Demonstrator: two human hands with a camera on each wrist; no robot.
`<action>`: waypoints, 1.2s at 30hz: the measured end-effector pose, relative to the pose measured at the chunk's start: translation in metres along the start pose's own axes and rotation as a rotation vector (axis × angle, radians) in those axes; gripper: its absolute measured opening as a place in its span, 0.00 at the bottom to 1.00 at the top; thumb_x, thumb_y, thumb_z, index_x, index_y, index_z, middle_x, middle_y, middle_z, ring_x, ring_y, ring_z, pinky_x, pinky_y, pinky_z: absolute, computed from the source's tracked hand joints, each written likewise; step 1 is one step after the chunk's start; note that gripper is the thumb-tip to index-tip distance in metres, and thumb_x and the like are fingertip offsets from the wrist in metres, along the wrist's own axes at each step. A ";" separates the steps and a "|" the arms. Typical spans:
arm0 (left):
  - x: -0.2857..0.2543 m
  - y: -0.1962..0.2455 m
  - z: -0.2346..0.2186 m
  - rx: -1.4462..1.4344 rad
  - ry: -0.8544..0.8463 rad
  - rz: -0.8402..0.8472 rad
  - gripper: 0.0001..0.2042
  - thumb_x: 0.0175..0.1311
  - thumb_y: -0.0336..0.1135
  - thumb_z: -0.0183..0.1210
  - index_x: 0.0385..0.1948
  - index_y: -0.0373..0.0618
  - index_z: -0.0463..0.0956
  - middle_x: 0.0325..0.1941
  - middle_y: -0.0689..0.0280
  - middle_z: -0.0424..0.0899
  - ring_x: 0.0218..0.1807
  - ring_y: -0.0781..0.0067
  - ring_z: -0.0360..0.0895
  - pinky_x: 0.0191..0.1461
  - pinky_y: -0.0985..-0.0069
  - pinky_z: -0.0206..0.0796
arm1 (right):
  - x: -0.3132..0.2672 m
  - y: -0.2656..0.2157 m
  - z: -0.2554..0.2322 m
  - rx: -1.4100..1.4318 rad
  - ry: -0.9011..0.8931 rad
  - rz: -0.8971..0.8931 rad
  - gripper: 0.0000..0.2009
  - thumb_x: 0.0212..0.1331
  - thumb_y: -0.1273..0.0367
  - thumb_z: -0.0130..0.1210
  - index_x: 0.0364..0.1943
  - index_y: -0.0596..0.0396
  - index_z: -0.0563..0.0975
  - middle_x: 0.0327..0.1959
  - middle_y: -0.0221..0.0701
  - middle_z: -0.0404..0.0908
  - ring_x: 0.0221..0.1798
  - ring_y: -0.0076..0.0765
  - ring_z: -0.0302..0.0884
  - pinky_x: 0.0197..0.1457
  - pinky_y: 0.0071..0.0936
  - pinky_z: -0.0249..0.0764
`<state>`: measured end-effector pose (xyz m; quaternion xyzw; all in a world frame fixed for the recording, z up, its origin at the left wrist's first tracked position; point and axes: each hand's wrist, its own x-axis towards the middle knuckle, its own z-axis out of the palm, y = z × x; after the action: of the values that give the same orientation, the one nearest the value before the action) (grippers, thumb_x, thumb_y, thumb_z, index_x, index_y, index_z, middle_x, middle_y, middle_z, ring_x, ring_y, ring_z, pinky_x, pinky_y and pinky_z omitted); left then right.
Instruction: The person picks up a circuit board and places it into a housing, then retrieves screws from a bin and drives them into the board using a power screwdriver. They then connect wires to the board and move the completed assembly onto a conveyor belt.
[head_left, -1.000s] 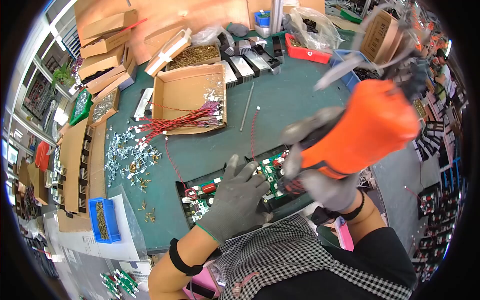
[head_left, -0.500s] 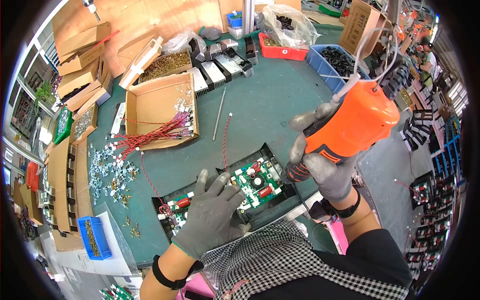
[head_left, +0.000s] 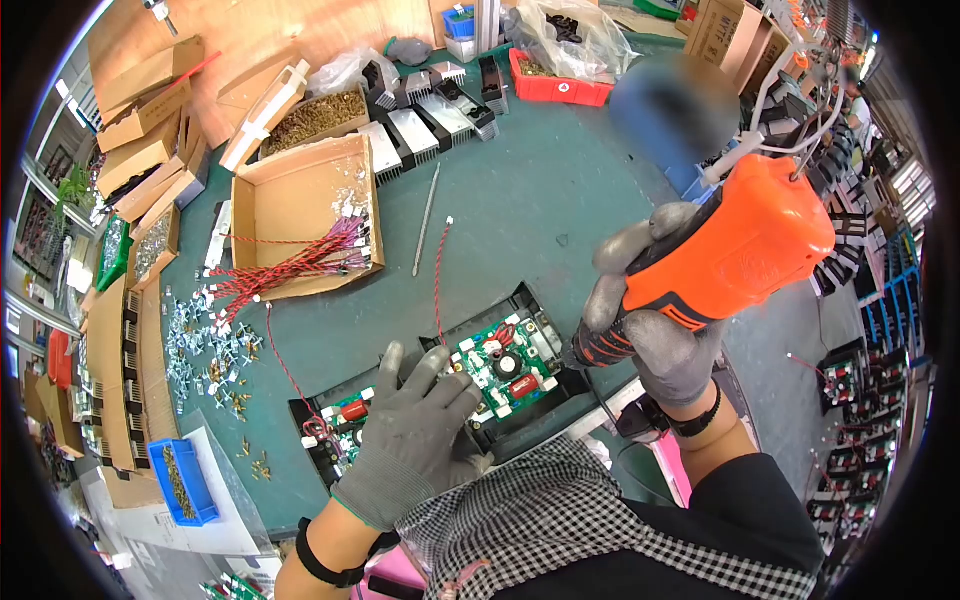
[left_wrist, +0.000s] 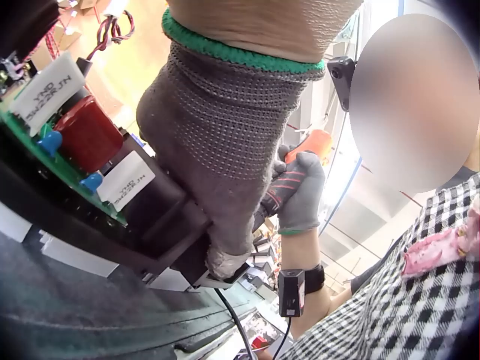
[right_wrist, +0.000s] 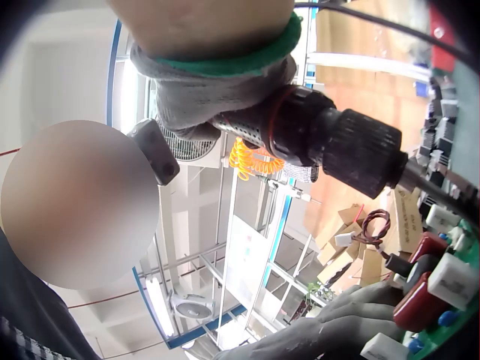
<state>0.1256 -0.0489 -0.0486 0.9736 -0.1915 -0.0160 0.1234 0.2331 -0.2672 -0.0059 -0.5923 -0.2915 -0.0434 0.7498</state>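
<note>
My gloved left hand [head_left: 415,435] rests across two black housings, its fingers straight and spread and its thumb at the near edge. In the right housing [head_left: 541,312] lies a green circuit board [head_left: 485,360] with a round black part and a red capacitor [head_left: 523,387]. The left housing [head_left: 305,440] holds another board, partly hidden under my hand. My gloved right hand [head_left: 672,352] grips an orange and black electric screwdriver [head_left: 735,245], its nose beside the right housing's right end. In the right wrist view, the screwdriver's black chuck [right_wrist: 361,154] and shaft point toward the board's parts.
An open cardboard box [head_left: 300,185] holds red twisted wires [head_left: 290,265]. Pale blue fasteners [head_left: 195,345] and brass screws lie loose at left, near a blue tray [head_left: 205,480]. A metal rod [head_left: 427,220] lies behind the housings. Heat sinks [head_left: 412,130] and a red bin [head_left: 560,88] stand farther back.
The screwdriver has moved rightward off the right circuit board, uncovering it, and now hangs beside the housing. My left hand stays on the housings. The head view has shifted somewhat.
</note>
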 end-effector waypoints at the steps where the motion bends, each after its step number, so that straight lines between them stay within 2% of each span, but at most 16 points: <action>1: 0.000 0.000 0.000 0.003 0.003 -0.004 0.30 0.41 0.58 0.68 0.47 0.50 0.79 0.52 0.66 0.79 0.67 0.59 0.66 0.76 0.45 0.37 | 0.001 0.000 -0.001 -0.009 -0.023 0.014 0.30 0.46 0.81 0.56 0.58 0.53 0.63 0.43 0.40 0.79 0.31 0.32 0.81 0.34 0.27 0.81; 5: 0.000 0.001 -0.002 0.006 0.004 0.001 0.30 0.42 0.57 0.67 0.47 0.50 0.79 0.52 0.65 0.79 0.67 0.58 0.66 0.76 0.45 0.38 | 0.001 0.001 0.006 -0.003 -0.030 -0.090 0.27 0.44 0.85 0.52 0.54 0.58 0.65 0.43 0.34 0.79 0.35 0.26 0.79 0.36 0.23 0.76; 9: -0.001 0.002 -0.001 0.010 0.020 0.007 0.29 0.42 0.56 0.67 0.46 0.49 0.79 0.52 0.65 0.79 0.67 0.57 0.66 0.76 0.45 0.38 | 0.000 -0.006 0.003 -0.066 -0.131 -0.043 0.25 0.49 0.81 0.54 0.55 0.60 0.66 0.47 0.36 0.79 0.39 0.26 0.79 0.38 0.24 0.75; 11: -0.001 0.002 -0.001 0.023 0.025 0.010 0.29 0.42 0.56 0.67 0.46 0.49 0.79 0.53 0.64 0.79 0.67 0.57 0.66 0.76 0.45 0.38 | 0.005 -0.005 0.006 0.014 -0.108 -0.029 0.26 0.49 0.79 0.55 0.56 0.59 0.65 0.49 0.38 0.78 0.38 0.27 0.79 0.37 0.24 0.76; 13: -0.001 0.002 0.000 0.027 0.032 0.011 0.29 0.42 0.56 0.67 0.46 0.49 0.79 0.53 0.64 0.79 0.67 0.57 0.66 0.76 0.46 0.38 | 0.016 0.000 0.012 0.271 -0.021 0.001 0.30 0.46 0.80 0.55 0.58 0.56 0.63 0.50 0.42 0.78 0.35 0.29 0.81 0.37 0.26 0.78; 15: -0.001 0.003 -0.001 0.030 0.018 0.004 0.29 0.43 0.57 0.66 0.46 0.49 0.79 0.54 0.64 0.78 0.68 0.57 0.65 0.76 0.46 0.37 | 0.026 0.004 0.013 0.325 0.022 0.012 0.32 0.44 0.80 0.56 0.60 0.54 0.63 0.50 0.44 0.78 0.33 0.30 0.81 0.36 0.27 0.79; 16: 0.000 0.003 -0.001 0.033 0.013 0.003 0.29 0.43 0.57 0.66 0.46 0.49 0.79 0.54 0.65 0.78 0.68 0.57 0.65 0.76 0.47 0.37 | 0.032 0.006 0.012 0.250 0.022 0.002 0.32 0.44 0.79 0.56 0.60 0.54 0.63 0.50 0.45 0.78 0.33 0.30 0.81 0.36 0.27 0.79; 18: -0.001 0.002 -0.002 0.032 0.000 0.002 0.30 0.44 0.58 0.65 0.47 0.49 0.79 0.55 0.65 0.78 0.68 0.57 0.65 0.77 0.47 0.36 | 0.038 0.006 0.020 -0.029 0.021 -0.151 0.17 0.54 0.82 0.54 0.49 0.61 0.73 0.46 0.35 0.79 0.42 0.23 0.77 0.38 0.22 0.75; 21: 0.000 0.002 -0.001 0.029 -0.027 -0.007 0.31 0.44 0.60 0.65 0.48 0.50 0.79 0.55 0.66 0.78 0.70 0.58 0.63 0.77 0.47 0.34 | 0.039 0.016 0.015 0.064 -0.004 -0.114 0.21 0.47 0.88 0.54 0.49 0.62 0.73 0.45 0.34 0.80 0.43 0.22 0.77 0.38 0.21 0.75; 25: 0.000 0.001 -0.002 0.021 -0.046 -0.018 0.31 0.44 0.60 0.65 0.49 0.51 0.79 0.56 0.66 0.78 0.70 0.59 0.63 0.77 0.47 0.34 | 0.037 0.017 0.016 0.033 0.047 -0.014 0.31 0.45 0.79 0.58 0.59 0.54 0.64 0.50 0.45 0.78 0.33 0.31 0.81 0.36 0.26 0.79; 32: 0.002 0.001 0.000 0.045 -0.076 -0.032 0.31 0.44 0.61 0.65 0.49 0.52 0.79 0.56 0.67 0.77 0.70 0.60 0.62 0.78 0.46 0.31 | 0.034 0.023 0.012 -0.201 0.038 -0.131 0.32 0.44 0.81 0.56 0.59 0.53 0.63 0.51 0.44 0.78 0.31 0.30 0.81 0.35 0.27 0.79; 34: 0.001 0.000 0.000 0.046 -0.075 -0.026 0.31 0.44 0.61 0.65 0.49 0.52 0.79 0.56 0.67 0.77 0.70 0.60 0.62 0.78 0.45 0.31 | 0.035 0.026 0.013 -0.067 0.032 -0.098 0.31 0.44 0.82 0.55 0.58 0.53 0.64 0.50 0.43 0.78 0.31 0.30 0.81 0.34 0.27 0.79; 35: 0.002 0.000 0.000 0.047 -0.074 -0.024 0.31 0.44 0.61 0.65 0.49 0.52 0.79 0.56 0.67 0.77 0.70 0.60 0.62 0.78 0.45 0.32 | 0.036 0.026 0.014 0.092 0.030 -0.043 0.30 0.45 0.82 0.55 0.57 0.53 0.64 0.49 0.43 0.78 0.30 0.31 0.81 0.34 0.27 0.79; 36: 0.002 0.000 0.000 0.052 -0.076 -0.020 0.31 0.43 0.61 0.65 0.49 0.52 0.79 0.56 0.67 0.77 0.70 0.60 0.62 0.78 0.45 0.32 | 0.035 0.024 0.015 0.095 -0.016 -0.040 0.29 0.46 0.83 0.55 0.57 0.53 0.64 0.49 0.42 0.78 0.30 0.31 0.81 0.33 0.28 0.79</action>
<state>0.1270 -0.0495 -0.0486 0.9771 -0.1864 -0.0493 0.0905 0.2664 -0.2369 -0.0080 -0.5503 -0.3110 -0.0396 0.7739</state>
